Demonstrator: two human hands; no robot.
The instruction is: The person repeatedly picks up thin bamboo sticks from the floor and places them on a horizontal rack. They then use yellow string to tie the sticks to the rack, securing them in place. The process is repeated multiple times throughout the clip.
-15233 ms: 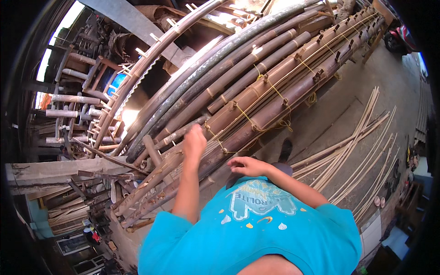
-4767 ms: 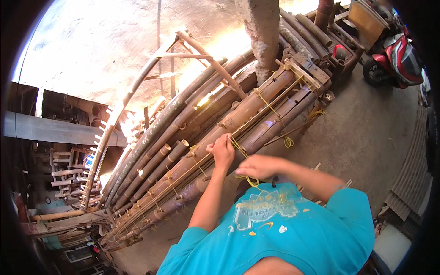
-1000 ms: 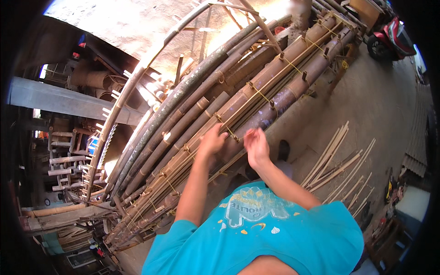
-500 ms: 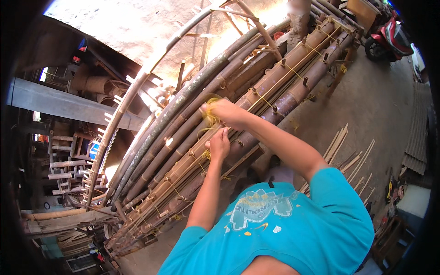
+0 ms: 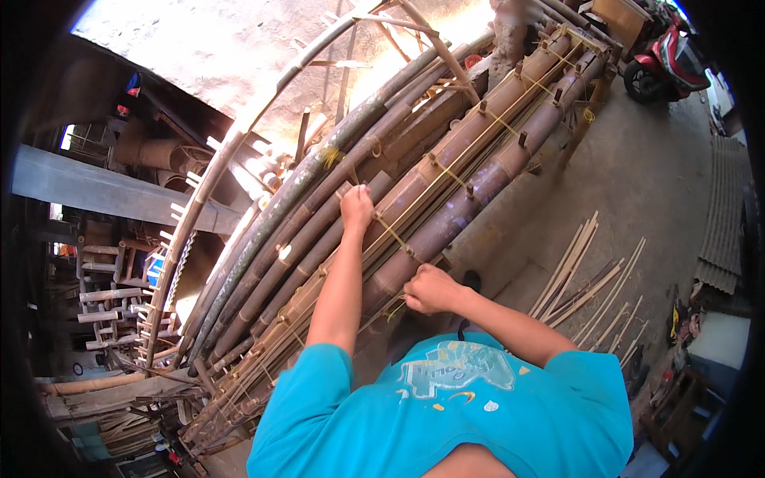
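Note:
A long frame of bamboo poles (image 5: 498,169) runs diagonally before me, with short pegs standing along it and thin strips between the poles. Yellow cord (image 5: 394,232) crosses the poles between two pegs, in front of my fists. At the far end of that crossing, my left hand (image 5: 356,209) is closed on the yellow cord. A loose yellow tuft of the cord (image 5: 331,157) shows beyond this hand, over the outer poles. Close to the frame's near side, my right hand (image 5: 431,289) is closed with its fingers curled under; what it grips is hidden.
Curved bamboo poles (image 5: 296,187) lie beyond the frame, beside a bent rail (image 5: 209,191) with pegs. Thin bamboo strips (image 5: 586,275) lie on the floor to my right. A red motorbike (image 5: 668,68) stands at the far right. Bamboo racks (image 5: 111,295) are at the left.
My right hand has come down from the far side to the frame's near edge, leaving the yellow tuft beyond. My left hand has moved up and away to the far pole.

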